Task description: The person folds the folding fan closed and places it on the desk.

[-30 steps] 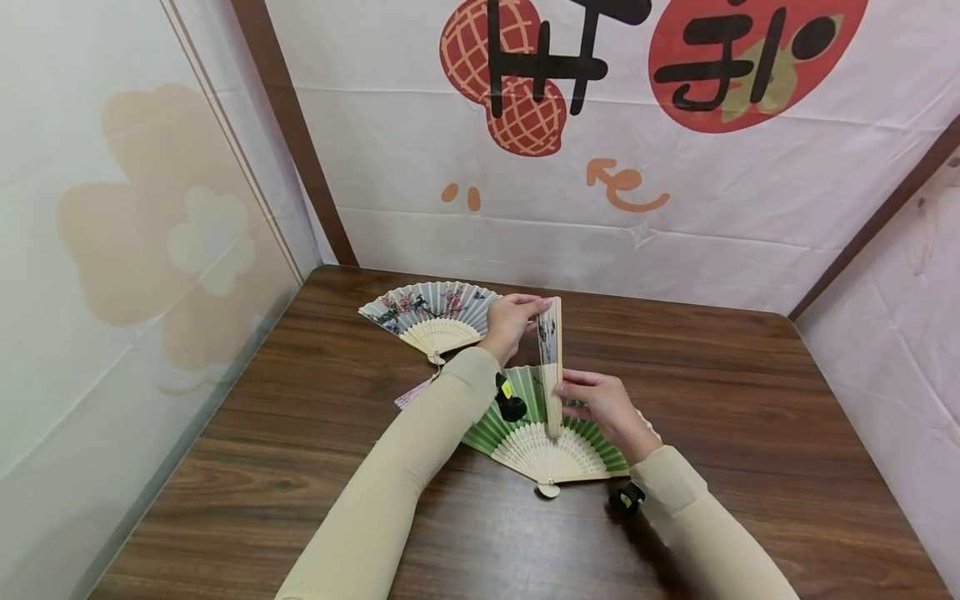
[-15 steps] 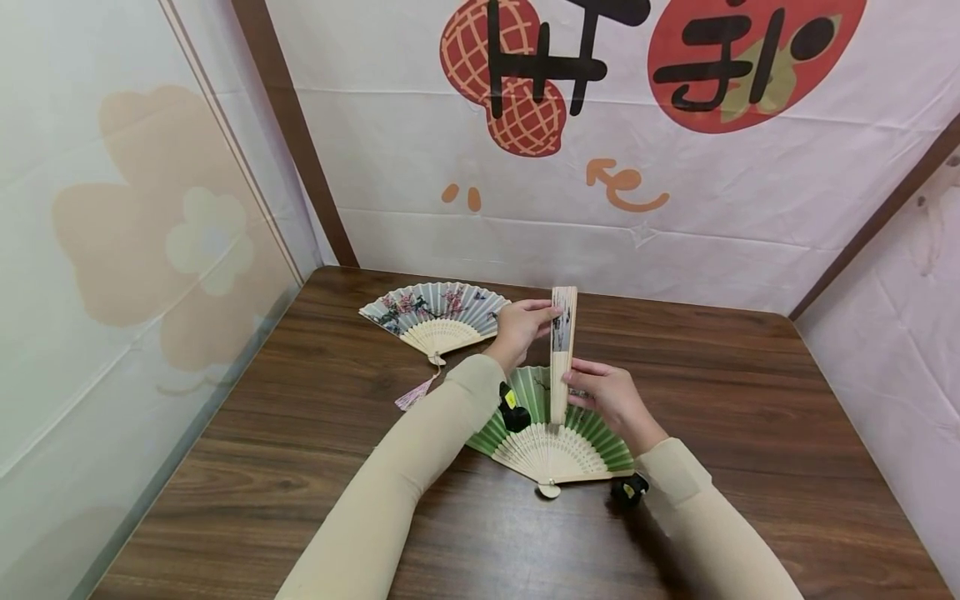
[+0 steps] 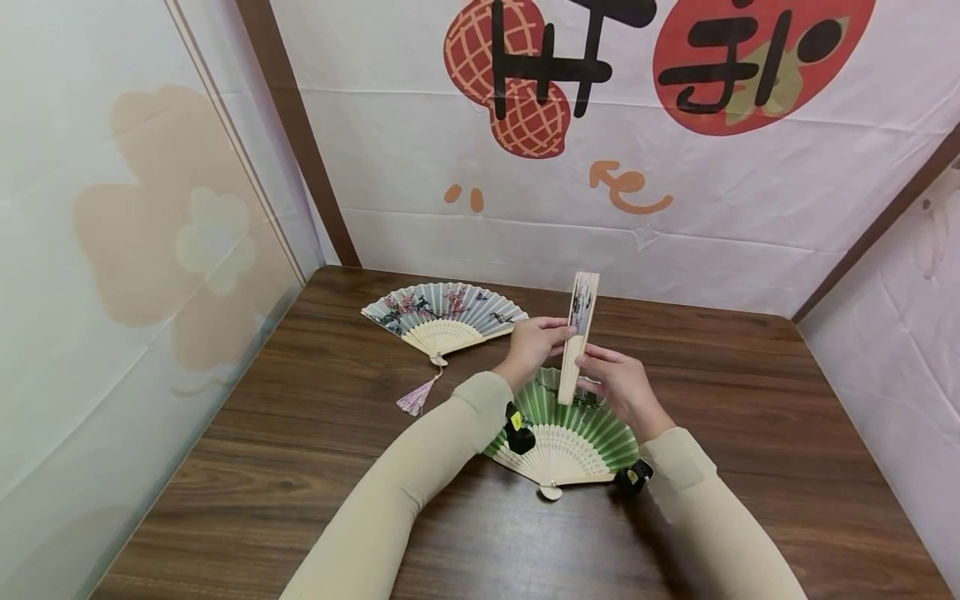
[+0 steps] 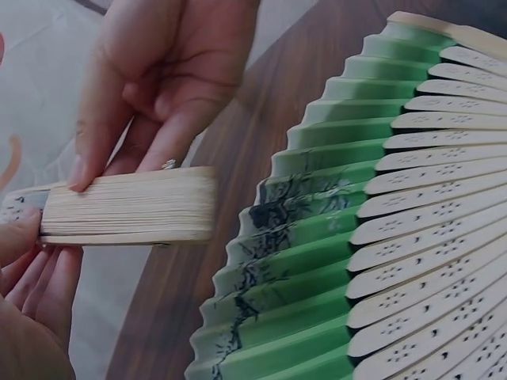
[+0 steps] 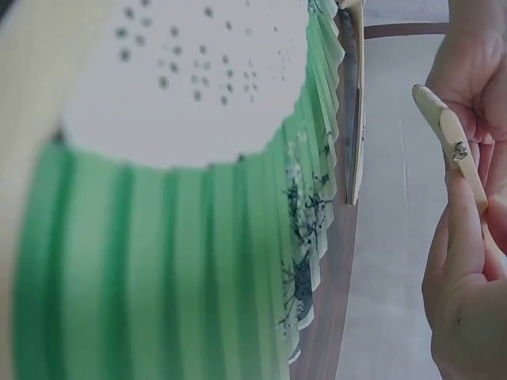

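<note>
Here, a closed fan [image 3: 579, 337] is held upright and slightly tilted above the wooden table [image 3: 750, 433], between both hands. It is grasped at its middle by the left hand [image 3: 538, 343], whose fingers are curled against its left edge, while its lower part is pinched by the right hand [image 3: 618, 386] from the right side. In the left wrist view the closed fan [image 4: 127, 206] is seen as a stack of pale slats, with the right hand [image 4: 158, 87] laid along its top edge and the left hand's fingers [image 4: 20, 269] curled beneath its end. Just below the hands, a green fan [image 3: 570, 433] is spread flat on the table, its pivot toward the person. A pale blue flowered fan [image 3: 442, 312], also spread, is seen farther back on the left, with a pink tassel [image 3: 415, 400] trailing from its pivot.
</note>
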`<state>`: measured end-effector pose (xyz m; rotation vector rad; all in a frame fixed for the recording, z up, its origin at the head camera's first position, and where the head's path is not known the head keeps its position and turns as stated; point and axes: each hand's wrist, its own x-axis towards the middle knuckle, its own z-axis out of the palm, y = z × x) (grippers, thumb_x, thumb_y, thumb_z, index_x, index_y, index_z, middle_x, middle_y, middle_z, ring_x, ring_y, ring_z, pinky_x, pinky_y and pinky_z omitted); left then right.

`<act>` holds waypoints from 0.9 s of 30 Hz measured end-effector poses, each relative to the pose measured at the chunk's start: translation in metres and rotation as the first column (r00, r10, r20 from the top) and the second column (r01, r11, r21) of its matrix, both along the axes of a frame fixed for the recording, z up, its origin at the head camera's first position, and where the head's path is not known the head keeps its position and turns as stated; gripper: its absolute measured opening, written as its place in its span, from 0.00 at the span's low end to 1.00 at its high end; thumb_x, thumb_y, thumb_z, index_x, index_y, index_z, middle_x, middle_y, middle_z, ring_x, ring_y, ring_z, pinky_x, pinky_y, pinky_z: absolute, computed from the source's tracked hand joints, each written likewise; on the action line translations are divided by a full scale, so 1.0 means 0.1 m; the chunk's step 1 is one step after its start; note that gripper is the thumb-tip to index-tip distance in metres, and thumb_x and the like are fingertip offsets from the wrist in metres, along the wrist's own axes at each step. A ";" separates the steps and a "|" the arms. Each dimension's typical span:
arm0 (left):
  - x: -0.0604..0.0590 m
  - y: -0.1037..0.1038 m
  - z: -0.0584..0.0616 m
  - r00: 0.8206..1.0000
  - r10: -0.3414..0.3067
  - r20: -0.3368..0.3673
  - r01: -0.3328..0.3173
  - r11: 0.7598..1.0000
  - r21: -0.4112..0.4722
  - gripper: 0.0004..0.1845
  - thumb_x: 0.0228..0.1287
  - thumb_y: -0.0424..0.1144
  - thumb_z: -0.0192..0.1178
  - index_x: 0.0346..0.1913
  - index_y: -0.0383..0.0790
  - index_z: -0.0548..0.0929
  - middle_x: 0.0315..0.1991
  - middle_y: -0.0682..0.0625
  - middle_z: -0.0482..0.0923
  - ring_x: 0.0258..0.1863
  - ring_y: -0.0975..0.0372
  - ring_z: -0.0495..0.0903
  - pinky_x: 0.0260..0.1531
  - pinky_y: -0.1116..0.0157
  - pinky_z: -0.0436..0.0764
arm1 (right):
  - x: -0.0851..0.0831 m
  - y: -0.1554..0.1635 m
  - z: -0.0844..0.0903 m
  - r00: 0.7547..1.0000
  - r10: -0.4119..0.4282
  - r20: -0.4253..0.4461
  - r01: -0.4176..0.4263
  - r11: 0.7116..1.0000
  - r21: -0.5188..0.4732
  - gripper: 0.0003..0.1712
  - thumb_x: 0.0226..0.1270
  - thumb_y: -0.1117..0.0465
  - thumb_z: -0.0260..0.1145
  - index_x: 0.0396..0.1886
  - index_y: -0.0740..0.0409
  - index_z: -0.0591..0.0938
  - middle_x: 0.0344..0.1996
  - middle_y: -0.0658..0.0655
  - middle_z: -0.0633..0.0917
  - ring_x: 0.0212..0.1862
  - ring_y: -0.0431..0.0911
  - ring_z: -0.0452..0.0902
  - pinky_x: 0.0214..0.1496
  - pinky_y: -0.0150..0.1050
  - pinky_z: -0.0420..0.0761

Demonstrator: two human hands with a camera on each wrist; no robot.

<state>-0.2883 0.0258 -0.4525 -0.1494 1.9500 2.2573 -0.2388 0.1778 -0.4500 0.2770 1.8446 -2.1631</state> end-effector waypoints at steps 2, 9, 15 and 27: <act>0.02 0.01 0.00 1.000 -0.001 -0.004 0.001 1.000 0.003 0.16 0.61 0.34 0.70 0.50 0.31 0.86 0.49 0.37 0.86 0.45 0.54 0.88 0.47 0.62 0.89 | -0.01 0.01 0.01 1.000 -0.004 0.001 0.004 1.000 -0.006 0.30 0.71 0.67 0.63 0.71 0.68 0.68 0.34 0.41 0.88 0.41 0.35 0.85 0.54 0.37 0.87; 0.06 0.02 -0.04 1.000 -0.023 -0.015 0.023 0.999 -0.042 0.15 0.62 0.35 0.69 0.51 0.33 0.87 0.49 0.39 0.86 0.45 0.53 0.88 0.44 0.65 0.89 | -0.07 0.03 0.03 0.999 -0.044 0.000 0.044 0.997 -0.058 0.31 0.71 0.69 0.63 0.71 0.69 0.67 0.31 0.41 0.88 0.38 0.34 0.86 0.44 0.32 0.89; 0.10 0.04 -0.08 0.999 -0.050 -0.020 0.049 0.998 -0.040 0.14 0.62 0.33 0.69 0.50 0.32 0.87 0.48 0.38 0.87 0.44 0.53 0.88 0.43 0.64 0.89 | -0.09 0.08 0.06 0.997 -0.071 0.017 0.072 0.995 -0.062 0.31 0.71 0.69 0.63 0.71 0.68 0.67 0.30 0.41 0.88 0.36 0.34 0.86 0.45 0.32 0.89; 0.16 0.17 -0.10 0.998 -0.057 -0.003 0.057 0.998 -0.016 0.13 0.62 0.31 0.68 0.49 0.31 0.87 0.47 0.37 0.87 0.43 0.53 0.88 0.42 0.65 0.89 | -0.12 0.18 0.12 0.996 -0.089 -0.017 0.088 0.995 -0.046 0.33 0.71 0.70 0.62 0.72 0.70 0.64 0.29 0.41 0.87 0.36 0.33 0.85 0.43 0.29 0.88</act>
